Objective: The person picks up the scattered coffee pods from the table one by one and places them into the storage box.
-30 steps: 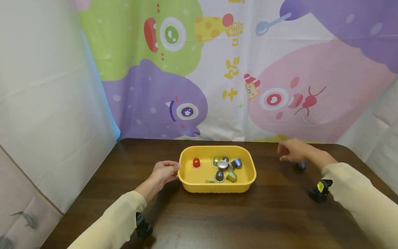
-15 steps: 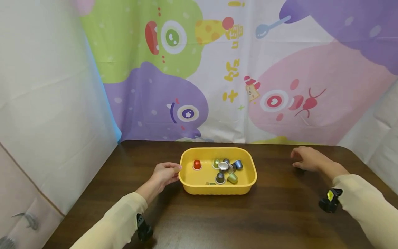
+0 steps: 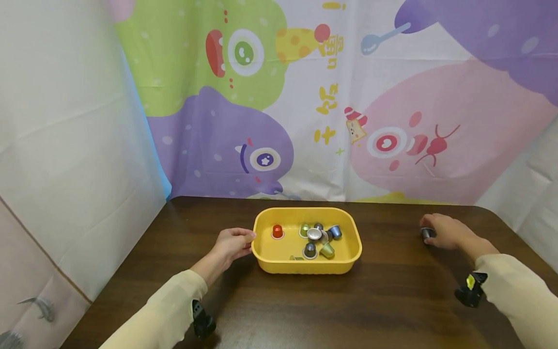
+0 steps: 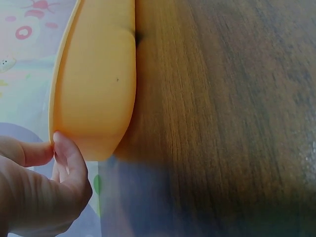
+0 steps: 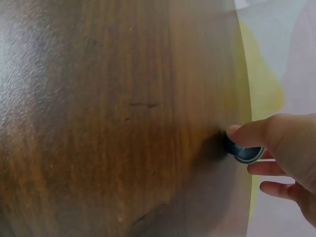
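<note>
My left hand (image 3: 233,244) pinches the left rim of a yellow plastic tub (image 3: 305,267) between thumb and fingers. The left wrist view shows the thumb and fingertips meeting on the rim of the tub (image 4: 94,84). Inside the tub lie several coffee capsules: a red capsule (image 3: 277,231) by itself at the left, and green, dark, silver and blue capsules bunched to the right. Out to the right on the table, my right hand (image 3: 449,233) pinches a dark coffee capsule (image 3: 427,233); its rimmed end shows below the thumb in the right wrist view (image 5: 248,154).
The dark wooden table (image 3: 279,310) runs back to a cloth curtain (image 3: 314,160) printed with cartoon monsters. A pale cloth wall (image 3: 78,145) rises along the left side, and another on the right. Each wrist carries a small black camera.
My right hand has moved right and down to the dark capsule on the table and now has its fingers around it. The left hand keeps its hold on the tub rim.
</note>
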Available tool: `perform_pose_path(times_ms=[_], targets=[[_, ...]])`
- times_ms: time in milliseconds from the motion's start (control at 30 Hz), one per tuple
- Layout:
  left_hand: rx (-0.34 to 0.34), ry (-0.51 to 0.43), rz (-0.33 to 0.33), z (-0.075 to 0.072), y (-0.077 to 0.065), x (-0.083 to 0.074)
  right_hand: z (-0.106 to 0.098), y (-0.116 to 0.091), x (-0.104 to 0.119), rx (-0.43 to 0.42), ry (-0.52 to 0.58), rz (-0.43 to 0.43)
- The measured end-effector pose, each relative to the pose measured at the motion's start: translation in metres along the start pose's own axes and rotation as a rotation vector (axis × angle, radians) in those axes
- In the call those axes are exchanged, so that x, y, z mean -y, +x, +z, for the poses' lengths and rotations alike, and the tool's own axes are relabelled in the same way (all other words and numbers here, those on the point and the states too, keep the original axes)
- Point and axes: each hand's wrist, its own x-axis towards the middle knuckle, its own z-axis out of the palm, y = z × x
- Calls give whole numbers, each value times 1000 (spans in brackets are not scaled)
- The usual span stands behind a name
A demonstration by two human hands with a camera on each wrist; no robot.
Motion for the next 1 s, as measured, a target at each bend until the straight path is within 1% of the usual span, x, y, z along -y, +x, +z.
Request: perform_pose_path(times_ms=[167,400,567,767,1000], targets=[[-2,-4,-4,0,0,0,2,-3,-2,1,1,0],[1,0,-4,0,-2,-1,5,-6,-6,28,-5,48],[7,0,3,0,-3,-1,7,-8,-4,22,-1,53],[7,7,-7,0,-4,0,9,-7,6,-15,-12,29],[8,5,-5,-1,-3,-1,4,-4,22,-53,-43,-5]])
